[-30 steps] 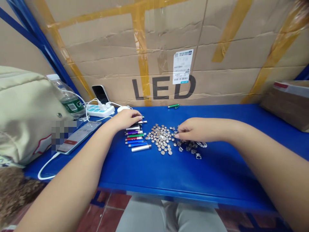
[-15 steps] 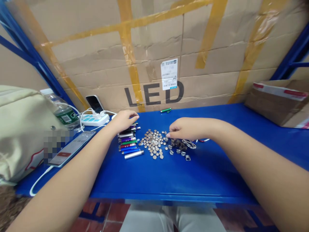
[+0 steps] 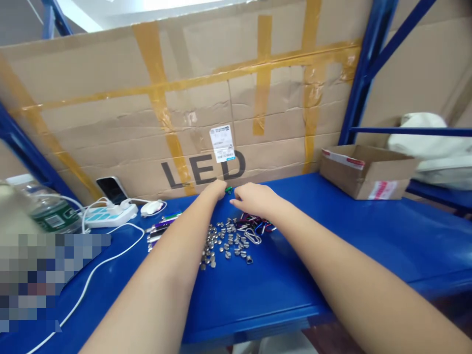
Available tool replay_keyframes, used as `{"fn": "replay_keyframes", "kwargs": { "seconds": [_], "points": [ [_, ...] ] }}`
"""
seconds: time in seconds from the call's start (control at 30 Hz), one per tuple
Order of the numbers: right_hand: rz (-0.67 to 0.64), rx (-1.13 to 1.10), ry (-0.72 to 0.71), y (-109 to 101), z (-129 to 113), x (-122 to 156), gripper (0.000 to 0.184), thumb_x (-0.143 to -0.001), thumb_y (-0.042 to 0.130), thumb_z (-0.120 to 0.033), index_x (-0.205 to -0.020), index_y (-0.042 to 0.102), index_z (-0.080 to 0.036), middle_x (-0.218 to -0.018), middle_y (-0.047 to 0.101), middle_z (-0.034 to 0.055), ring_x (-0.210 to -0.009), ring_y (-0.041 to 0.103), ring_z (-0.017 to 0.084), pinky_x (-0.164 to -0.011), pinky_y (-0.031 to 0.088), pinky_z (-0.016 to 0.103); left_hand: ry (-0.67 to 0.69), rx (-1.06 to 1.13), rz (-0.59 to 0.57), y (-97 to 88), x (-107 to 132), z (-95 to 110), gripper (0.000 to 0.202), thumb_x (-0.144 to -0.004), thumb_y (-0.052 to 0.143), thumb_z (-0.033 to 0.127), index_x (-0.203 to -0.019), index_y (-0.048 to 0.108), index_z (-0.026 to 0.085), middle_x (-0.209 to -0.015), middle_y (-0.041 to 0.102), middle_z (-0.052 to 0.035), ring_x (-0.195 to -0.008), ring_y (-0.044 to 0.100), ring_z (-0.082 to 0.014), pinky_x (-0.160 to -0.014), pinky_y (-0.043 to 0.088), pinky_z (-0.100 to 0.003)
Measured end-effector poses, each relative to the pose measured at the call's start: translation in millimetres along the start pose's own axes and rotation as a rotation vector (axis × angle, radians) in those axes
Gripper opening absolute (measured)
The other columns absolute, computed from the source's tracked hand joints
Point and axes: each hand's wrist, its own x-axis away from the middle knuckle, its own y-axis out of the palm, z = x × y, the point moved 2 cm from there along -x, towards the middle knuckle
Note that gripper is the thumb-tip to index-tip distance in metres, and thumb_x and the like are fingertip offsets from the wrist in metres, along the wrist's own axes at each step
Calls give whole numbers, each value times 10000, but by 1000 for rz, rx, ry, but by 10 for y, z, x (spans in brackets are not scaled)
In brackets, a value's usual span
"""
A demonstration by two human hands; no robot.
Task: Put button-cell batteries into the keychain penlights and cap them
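Note:
My left hand [image 3: 215, 189] is stretched to the back of the blue shelf top [image 3: 332, 246], its fingertips closed on a small green tube [image 3: 228, 190] by the big carton. My right hand [image 3: 255, 197] hovers just right of it with fingers curled, above a bunch of coloured carabiner clips [image 3: 254, 229]; whether it holds anything is hidden. Between my forearms lies a pile of several small silver round pieces [image 3: 221, 242]. A row of coloured pen-like tubes [image 3: 162, 228] lies left of my left arm, partly hidden by it.
A large taped carton marked LED [image 3: 221, 113] walls off the back. A power strip [image 3: 110, 214], a leaning phone [image 3: 110, 189], a white cable [image 3: 99, 263] and a water bottle [image 3: 47, 216] stand at left. An open cardboard box [image 3: 365, 169] sits at right by a blue rack post [image 3: 359, 83].
My left hand left the row of tubes and reached forward to the green tube at the back. My right hand moved forward off the silver pile. The view swung up and right.

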Motion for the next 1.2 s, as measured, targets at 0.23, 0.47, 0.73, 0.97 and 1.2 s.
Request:
{"fn": "replay_keyframes", "kwargs": {
  "seconds": [0.23,0.47,0.73,0.97,1.2],
  "points": [
    [228,-47,90,70,159,-65,447,-932,489,-438,-1265,492,-138,-1263,639,177,-1045,657,316,-764,495,401,12,92,154,-523,729,125,300,-915,458,182,-1142,650,137,-1136,705,-100,-1007,655,-211,-851,513,-305],
    [243,-99,-223,12,-177,-16,281,-969,450,-402,-1008,636,-194,-918,728,84,-818,668,235,-591,369,308,-47,480,227,-596,1830,172,367,-896,422,239,-1203,595,137,-1016,709,-85,-836,676,-189,-739,526,-320],
    [219,-154,-435,31,-483,99,233,-942,529,-361,-856,645,-179,-869,695,57,-747,584,163,-574,279,278,-95,426,390,-382,2151,98,293,-972,385,364,-994,615,185,-873,658,-26,-835,605,-192,-757,456,-315],
    [151,-503,-369,27,-509,137,241,-847,657,-403,-914,572,-188,-738,618,-15,-646,520,119,-573,319,253,-58,426,351,-388,2226,10,316,-984,417,453,-1018,623,216,-899,664,-10,-816,608,-181,-768,442,-304],
    [-110,-717,-357,44,-485,137,332,-932,519,-446,-1118,556,-173,-662,508,-49,-606,473,116,-554,345,255,-64,411,306,-327,2232,25,270,-993,365,373,-1122,532,205,-969,659,-48,-865,611,-216,-767,437,-351]
  ]
}}
